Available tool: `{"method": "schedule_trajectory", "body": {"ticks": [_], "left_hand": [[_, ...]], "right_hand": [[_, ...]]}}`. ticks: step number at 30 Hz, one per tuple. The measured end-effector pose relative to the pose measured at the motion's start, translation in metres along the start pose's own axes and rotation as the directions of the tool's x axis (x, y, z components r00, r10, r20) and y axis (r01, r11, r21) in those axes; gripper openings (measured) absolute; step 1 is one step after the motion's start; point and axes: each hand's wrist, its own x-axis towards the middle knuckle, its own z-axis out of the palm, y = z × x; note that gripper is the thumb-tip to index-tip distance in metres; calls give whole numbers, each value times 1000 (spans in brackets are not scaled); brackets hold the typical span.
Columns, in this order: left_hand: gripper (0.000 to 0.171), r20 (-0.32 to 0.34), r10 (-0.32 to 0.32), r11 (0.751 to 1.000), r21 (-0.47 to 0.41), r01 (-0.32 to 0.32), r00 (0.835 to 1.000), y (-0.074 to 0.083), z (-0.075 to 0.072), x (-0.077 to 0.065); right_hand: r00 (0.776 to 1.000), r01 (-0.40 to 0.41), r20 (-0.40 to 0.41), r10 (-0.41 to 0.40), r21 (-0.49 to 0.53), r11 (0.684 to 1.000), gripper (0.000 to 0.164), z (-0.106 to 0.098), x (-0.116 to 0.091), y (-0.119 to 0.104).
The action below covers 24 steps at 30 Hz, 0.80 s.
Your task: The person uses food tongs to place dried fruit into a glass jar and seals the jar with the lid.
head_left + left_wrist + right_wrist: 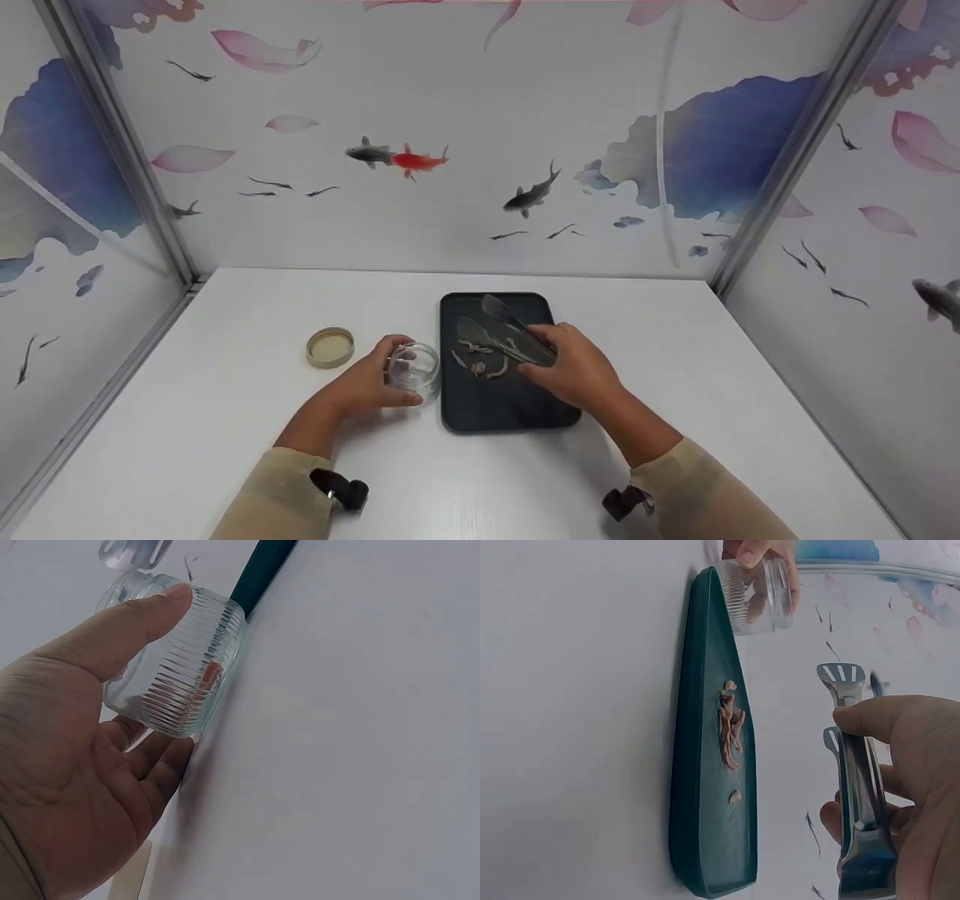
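watching for slips. left hand (361, 384) curls round the side of a clear, round, ribbed glass jar (415, 369); right hand (581, 367) grips a pair of silvery metal tongs with slotted ends (866, 847), tips spread, nothing between them. hands well apart. a dark green rectangular tray (487, 412) lies just right of the left hand, reaching partly under the right one. on it, to the left of the right hand and below the tongs, thin, wrinkled brownish strips and scraps (496, 369) lie scattered.

main risk, i judge: a poor pinch. the pieces look thin and uneven, so the tips may skid on the flat tray and miss, or drag a strip over the rim. a strip caught by one end could droop, snag on the jar's mouth, or drop outside the glass by the left fingers. a careless swing of the right hand could knock the jar; a slack left grip would let it tip. cannot tell whether its base rests down. shallow round beige lid (330, 347), ahead and outward of the left hand: a sideways sweep there could shove it off.
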Motion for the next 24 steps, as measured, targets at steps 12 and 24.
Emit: {"method": "schedule_trajectory", "body": {"ticks": [12, 24], "left_hand": [[100, -3, -11, 1000, 7, 11, 1000, -1, -1, 1], [98, 0, -7, 1000, 12, 7, 1000, -1, 0, 0]], "right_hand": [[997, -76, 8, 76, -30, 997, 72, 1, 2, 22], [993, -118, 18, 119, -49, 992, 70, 4, 10, 46]]}}
